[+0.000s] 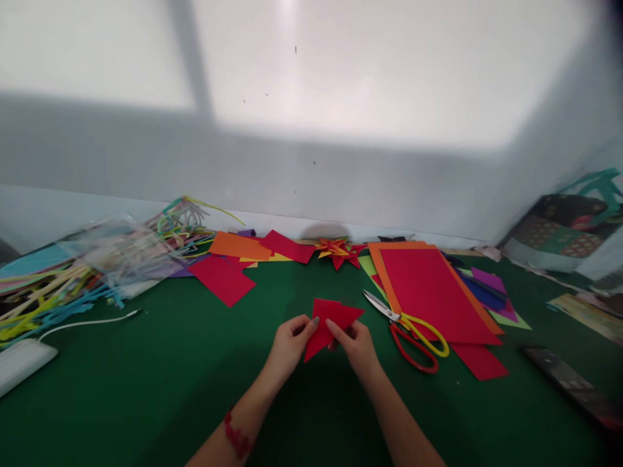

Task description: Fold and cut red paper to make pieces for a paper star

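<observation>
A folded piece of red paper (pixel 325 329) is held between both hands above the green table, its corners pointing up, right and down-left. My left hand (pixel 291 345) pinches its left edge between thumb and fingers. On the right side, my right hand (pixel 357 347) grips it with the thumb lying on the front and the fingers mostly hidden behind. Just right of my right hand lie scissors (pixel 409 332) with one yellow and one red handle, blades slightly apart. Behind the hands sits a folded paper star (pixel 339 250) in red, orange and yellow.
Red sheets (pixel 428 292) are stacked at the right over orange ones. A dark phone (pixel 569 383) lies at far right. Paper strips (pixel 63 292) and a clear plastic bag (pixel 131 253) crowd the left, near a white cabled device (pixel 24 363). Red cut pieces (pixel 224 279) lie behind.
</observation>
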### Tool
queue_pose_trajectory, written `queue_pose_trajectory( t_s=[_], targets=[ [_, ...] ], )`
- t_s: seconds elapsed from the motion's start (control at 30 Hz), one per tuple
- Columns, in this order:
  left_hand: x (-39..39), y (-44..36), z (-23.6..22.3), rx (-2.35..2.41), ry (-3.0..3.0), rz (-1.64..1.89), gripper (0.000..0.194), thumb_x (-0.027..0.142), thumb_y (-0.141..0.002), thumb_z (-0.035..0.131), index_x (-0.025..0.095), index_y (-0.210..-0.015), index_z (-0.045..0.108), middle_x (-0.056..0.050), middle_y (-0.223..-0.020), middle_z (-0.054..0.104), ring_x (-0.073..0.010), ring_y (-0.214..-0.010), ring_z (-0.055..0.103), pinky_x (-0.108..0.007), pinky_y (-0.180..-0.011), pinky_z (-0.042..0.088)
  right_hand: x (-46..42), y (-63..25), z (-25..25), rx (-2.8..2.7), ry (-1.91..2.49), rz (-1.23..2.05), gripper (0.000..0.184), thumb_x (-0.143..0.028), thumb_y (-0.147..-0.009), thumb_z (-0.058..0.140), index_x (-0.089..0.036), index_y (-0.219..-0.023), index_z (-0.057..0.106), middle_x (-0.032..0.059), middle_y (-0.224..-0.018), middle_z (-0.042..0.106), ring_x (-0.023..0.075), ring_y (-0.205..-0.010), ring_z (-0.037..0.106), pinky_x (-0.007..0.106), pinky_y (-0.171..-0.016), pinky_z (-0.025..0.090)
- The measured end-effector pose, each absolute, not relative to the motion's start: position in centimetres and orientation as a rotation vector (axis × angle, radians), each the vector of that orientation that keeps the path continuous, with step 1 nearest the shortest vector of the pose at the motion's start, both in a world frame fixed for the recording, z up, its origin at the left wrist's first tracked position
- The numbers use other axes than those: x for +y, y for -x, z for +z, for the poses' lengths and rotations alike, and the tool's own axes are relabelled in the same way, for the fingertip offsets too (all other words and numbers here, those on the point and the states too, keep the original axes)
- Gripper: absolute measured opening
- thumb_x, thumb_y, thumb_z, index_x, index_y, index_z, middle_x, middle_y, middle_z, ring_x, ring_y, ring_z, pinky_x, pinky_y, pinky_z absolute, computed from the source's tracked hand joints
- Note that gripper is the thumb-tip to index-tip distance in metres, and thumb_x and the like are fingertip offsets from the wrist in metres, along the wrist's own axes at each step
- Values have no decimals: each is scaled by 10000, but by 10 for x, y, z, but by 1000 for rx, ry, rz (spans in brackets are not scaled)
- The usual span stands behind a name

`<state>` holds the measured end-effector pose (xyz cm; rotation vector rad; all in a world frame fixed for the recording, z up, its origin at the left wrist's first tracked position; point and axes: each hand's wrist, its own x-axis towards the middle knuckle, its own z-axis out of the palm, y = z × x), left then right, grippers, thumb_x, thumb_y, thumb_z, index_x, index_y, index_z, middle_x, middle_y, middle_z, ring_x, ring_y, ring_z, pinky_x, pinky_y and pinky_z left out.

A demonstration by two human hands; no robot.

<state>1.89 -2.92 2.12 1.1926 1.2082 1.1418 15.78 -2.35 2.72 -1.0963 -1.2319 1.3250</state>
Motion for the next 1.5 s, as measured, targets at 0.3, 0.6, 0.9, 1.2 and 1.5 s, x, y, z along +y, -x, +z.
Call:
queue_pose_trajectory(
  t_s=[0.3,0.6,0.9,1.2,1.5],
  targets=[
    [-23,-12,18,1177,-1151,1111,258,400,-689,566,142,-681,575,-1,-620,580,-126,-568,514,-214,-554,377,-33,-149,25,-1281,1209,1088,265,-395,-710,586,-145,-624,585,14,-542,601,148,-510,562,256,-519,440],
    [-31,-12,27,1180,-1294,1023,259,385,-704,553,145,-604,548,29,-551,508,-99,-518,449,-186,-493,320,-32,-149,35,-1211,1307,1132,350,-434,-649,618,-188,-443,479,-41,-364,464,124,-362,458,246,-403,370],
    [-35,-23,23,1209,-1276,1096,302,427,-769,461,159,-678,565,-3,-614,551,-130,-573,496,-204,-521,365,-37,-139,32,-1107,1267,1065,292,-433,-647,618,-184,-520,533,-28,-432,517,139,-412,497,255,-424,396],
    [-38,-23,25,1214,-1233,1126,364,483,-754,463,159,-610,545,-2,-561,561,-130,-532,510,-207,-495,363,-37,-142,33,-1138,1251,1081,317,-450,-637,623,-178,-507,527,-14,-431,528,144,-411,509,253,-409,411],
    [-35,-25,18,1138,-1195,1109,298,444,-758,479,162,-696,555,-18,-661,602,-148,-605,560,-233,-558,413,-35,-146,41,-1126,1204,1185,253,-385,-639,640,-168,-544,551,-30,-460,538,133,-436,524,237,-432,416]
  ],
)
